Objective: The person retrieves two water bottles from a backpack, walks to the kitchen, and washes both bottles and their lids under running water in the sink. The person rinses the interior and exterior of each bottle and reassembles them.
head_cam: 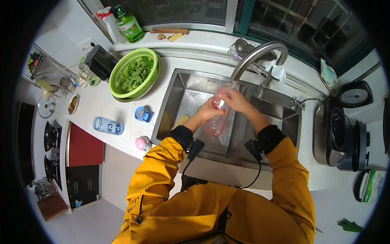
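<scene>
Both hands hold a clear pink plastic bottle (pixel 215 124) over the left basin of a stainless steel double sink (pixel 195 80). My left hand (pixel 210 110) grips its middle from the left. My right hand (pixel 236 100) is wrapped around its upper part, close to the mouth. Directly above is the outlet of a curved metal faucet (pixel 247 61), and water seems to fall at the bottle's mouth. A yellowish sponge or cloth (pixel 181 120) lies in the left basin, partly hidden by my left forearm.
Left of the sink are a blue bottle (pixel 108 125), a blue lid (pixel 143 114), a pink lid (pixel 142 143) and a green colander (pixel 114 76) of leafy greens. Dish soap (pixel 130 26) stands on the sill. A rice cooker (pixel 330 131) is at the right.
</scene>
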`<state>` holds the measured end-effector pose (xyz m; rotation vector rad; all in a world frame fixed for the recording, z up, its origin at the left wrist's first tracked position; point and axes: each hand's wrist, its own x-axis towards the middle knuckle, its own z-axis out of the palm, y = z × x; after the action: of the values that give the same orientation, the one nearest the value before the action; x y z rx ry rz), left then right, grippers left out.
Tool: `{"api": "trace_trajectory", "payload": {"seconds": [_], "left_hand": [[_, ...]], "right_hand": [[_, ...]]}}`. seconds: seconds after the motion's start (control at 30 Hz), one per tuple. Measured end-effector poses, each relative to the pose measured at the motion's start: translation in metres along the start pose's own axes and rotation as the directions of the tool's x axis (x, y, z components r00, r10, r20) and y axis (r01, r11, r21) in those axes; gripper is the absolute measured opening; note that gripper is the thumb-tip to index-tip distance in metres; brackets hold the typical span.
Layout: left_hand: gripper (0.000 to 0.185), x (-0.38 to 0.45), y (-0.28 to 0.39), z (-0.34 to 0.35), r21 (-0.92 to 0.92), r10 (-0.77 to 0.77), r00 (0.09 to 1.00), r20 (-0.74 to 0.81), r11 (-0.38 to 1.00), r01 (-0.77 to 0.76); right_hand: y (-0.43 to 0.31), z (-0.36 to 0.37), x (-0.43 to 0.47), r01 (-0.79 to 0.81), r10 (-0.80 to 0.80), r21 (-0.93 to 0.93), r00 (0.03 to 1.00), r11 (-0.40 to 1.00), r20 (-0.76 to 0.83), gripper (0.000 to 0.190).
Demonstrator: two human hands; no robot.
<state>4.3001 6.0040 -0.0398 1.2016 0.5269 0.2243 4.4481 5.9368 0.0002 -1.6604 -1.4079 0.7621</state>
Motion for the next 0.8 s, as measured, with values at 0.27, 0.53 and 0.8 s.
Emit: {"api": "trace_trajectory", "payload": {"seconds": [0.27, 0.53, 0.8], "left_hand": [[0.086, -0.013, -0.017, 0.015, 0.893, 0.399, 0.872, -0.284, 0.440, 0.089], [0.067, -0.017, -0.012, -0.011, 0.013, 0.048, 0.991, 0.125, 0.999, -0.050], [0.075, -0.005, -0.018, 0.005, 0.110, -0.032, 0.999, -0.036, 0.993, 0.036]], "right_hand": [[0.054, 0.048, 0.037, -0.481, 0.472, 0.028, 0.845, 0.876, -0.252, 0.033], [0.010, 0.018, 0.006, -0.122, 0.081, 0.423, 0.990, 0.898, 0.113, 0.030], [0.026, 0.025, 0.012, -0.275, 0.304, 0.471, 0.953, 0.838, 0.015, 0.026]]}}
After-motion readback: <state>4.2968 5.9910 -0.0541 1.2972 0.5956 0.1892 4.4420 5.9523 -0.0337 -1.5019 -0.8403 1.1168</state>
